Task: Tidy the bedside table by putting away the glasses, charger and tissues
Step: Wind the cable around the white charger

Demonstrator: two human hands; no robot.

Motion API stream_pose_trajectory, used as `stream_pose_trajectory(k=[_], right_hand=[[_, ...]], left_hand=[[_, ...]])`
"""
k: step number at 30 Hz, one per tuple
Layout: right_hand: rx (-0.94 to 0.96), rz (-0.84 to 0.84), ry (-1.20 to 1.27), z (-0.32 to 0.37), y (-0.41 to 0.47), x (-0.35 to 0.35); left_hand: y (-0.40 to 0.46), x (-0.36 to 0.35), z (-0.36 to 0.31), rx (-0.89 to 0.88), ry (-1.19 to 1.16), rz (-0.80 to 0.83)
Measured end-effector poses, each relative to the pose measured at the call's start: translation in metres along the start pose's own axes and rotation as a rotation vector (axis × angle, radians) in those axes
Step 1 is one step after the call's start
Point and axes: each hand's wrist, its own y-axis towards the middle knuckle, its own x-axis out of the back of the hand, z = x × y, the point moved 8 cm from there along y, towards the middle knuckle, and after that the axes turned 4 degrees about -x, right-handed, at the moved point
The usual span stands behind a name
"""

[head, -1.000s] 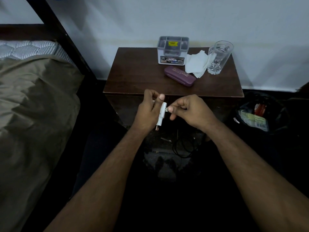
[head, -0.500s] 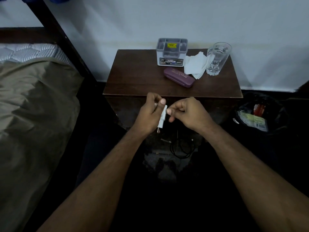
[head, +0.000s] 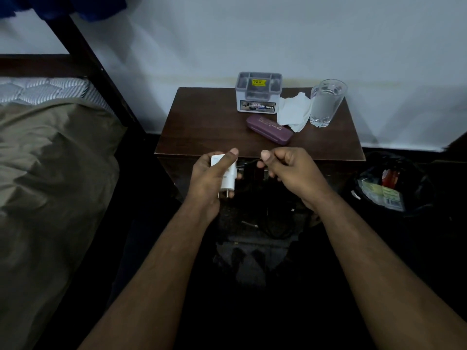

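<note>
Hands meet just in front of the desk, below its near edge. The left hand grips a white charger, fingers curled behind it and thumb pressed across its face, with the plug pins pointing down. The right hand sits just beside it, thumb and curled fingers pinching the end of a dark cable that runs across to the charger's side; whether the cable is plugged in or pulled free cannot be told in the dim light. On the desk, a purple glasses case lies closed at a slant, right of centre. Just behind it, against the wall, stands a grey organiser box with open compartments on top. White tissues lie crumpled to the right of the box, touching the far end of the case. A drinking glass stands upright just right of the tissues, near the desk's back right corner. A bed with an olive cover lies to the left of the desk, and a bin lined with a black bag sits to its right on the floor.
</note>
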Motion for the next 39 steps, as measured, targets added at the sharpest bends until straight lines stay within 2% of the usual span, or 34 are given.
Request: stream_pose_trajectory(k=[5,8,11,14,18,22,27,32,35,39], right_hand=[[0.033,-0.015,-0.024,0.006,0.002,0.004],[0.075,0.005,-0.047,0.014,0.001,0.002],[0.096,-0.002,-0.052,0.018,0.001,0.002],[0.097,-0.054,-0.007,0.018,0.001,0.01],[0.034,-0.149,0.051,0.012,0.004,0.018],[0.045,-0.178,0.077,0.015,0.003,0.018],[0.042,-0.157,0.095,0.016,0.002,0.015],[0.043,0.097,-0.107,0.009,-0.004,-0.019],[0.062,0.221,-0.228,0.01,-0.008,-0.043],[0.159,0.294,-0.387,0.015,-0.006,-0.051]], left_hand=[[0.006,0.016,0.001,0.044,-0.055,-0.117],[0.007,0.016,0.002,0.069,-0.043,-0.115],[0.005,0.007,0.008,0.174,0.027,0.019],[-0.002,-0.011,0.01,0.262,0.017,0.236],[-0.013,-0.03,0.006,0.244,-0.034,0.446],[-0.025,-0.046,0.003,0.122,0.041,0.567],[-0.026,-0.054,-0.003,-0.036,-0.058,0.458],[-0.026,-0.057,-0.003,-0.117,-0.149,0.393],[-0.019,-0.048,-0.009,-0.264,-0.002,0.264],[-0.011,-0.03,-0.025,-0.479,0.269,0.088]])
